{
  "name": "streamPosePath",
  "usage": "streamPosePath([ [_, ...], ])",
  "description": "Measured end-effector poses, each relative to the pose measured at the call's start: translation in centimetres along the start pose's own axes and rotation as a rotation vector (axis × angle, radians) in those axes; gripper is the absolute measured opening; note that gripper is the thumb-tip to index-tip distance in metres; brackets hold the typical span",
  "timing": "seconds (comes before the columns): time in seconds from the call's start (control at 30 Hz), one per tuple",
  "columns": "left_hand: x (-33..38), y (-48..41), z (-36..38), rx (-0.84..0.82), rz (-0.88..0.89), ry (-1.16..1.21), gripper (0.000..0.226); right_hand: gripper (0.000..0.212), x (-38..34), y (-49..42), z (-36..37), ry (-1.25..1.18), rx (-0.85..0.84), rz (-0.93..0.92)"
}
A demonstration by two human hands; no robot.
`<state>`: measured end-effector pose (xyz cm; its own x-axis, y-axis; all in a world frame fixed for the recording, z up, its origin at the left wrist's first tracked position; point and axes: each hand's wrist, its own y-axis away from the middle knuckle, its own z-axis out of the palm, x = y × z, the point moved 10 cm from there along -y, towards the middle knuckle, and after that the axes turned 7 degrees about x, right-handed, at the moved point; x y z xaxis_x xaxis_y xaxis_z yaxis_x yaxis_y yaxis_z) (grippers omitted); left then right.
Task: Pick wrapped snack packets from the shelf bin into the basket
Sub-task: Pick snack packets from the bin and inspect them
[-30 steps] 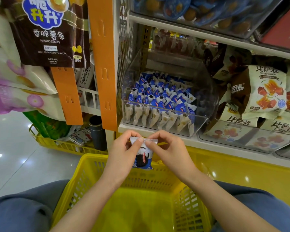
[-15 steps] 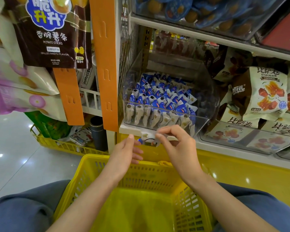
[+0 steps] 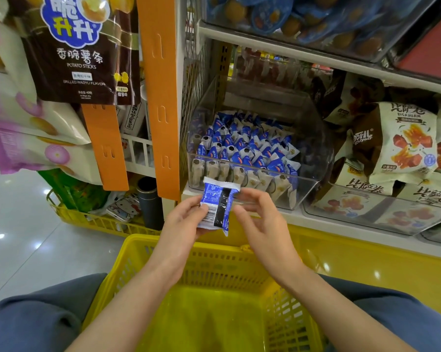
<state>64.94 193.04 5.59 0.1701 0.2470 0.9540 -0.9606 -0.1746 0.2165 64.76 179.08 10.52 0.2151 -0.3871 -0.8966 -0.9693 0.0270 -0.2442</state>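
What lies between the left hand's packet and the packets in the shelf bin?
Head view: only the shelf bin's clear front wall; the left hand holds the snack packet before it.

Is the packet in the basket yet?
Not yet. The left hand grips the packet above the far rim of the basket; the right hand is open beside it.

packet (image 3: 215, 208): blue-white wrapper, back side facing camera, showing barcode, black strip and crimped top seal. Upright with a slight tilt, pinched at its left edge by left fingers (image 3: 197, 208). right fingers (image 3: 249, 196) just beside its right edge, contact unclear.
bin (image 3: 303, 194): clear plastic, just beyond the fingertips, holds tight rows of the same blue-white packets (image 3: 242, 148) standing on edge.
basket (image 3: 138, 241): yellow, slotted walls, open top, below the fingers.
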Motion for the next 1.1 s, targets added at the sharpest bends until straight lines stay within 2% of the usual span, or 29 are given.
streamPosePath([
  [0.1,0.0,0.4,1.1,-0.080,0.035,-0.073,0.021,0.019,2.7,0.3,1.8,-0.324,-0.148,0.351],
  [0.23,1.6,0.8,1.0,-0.017,0.315,-0.391,0.022,0.019,3.3,0.8,2.0,-0.460,-0.123,0.454],
  [0.4,1.8,2.1,2.0,-0.039,0.510,-0.648,0.036,0.019,3.9,0.6,1.5,-0.327,-0.039,0.403],
  [0.7,1.5,1.6,1.5,-0.071,0.387,-0.454,0.022,0.017,3.0,0.6,2.4,-0.354,-0.125,0.324],
  [0.97,2.0,1.0,0.7,0.021,0.496,-0.623,0.026,0.021,2.8,0.7,2.6,-0.279,-0.109,0.264],
  [1.1,2.2,1.0,0.5,0.041,0.530,-0.636,0.016,0.023,2.4,0.8,2.8,-0.233,-0.149,0.203],
])
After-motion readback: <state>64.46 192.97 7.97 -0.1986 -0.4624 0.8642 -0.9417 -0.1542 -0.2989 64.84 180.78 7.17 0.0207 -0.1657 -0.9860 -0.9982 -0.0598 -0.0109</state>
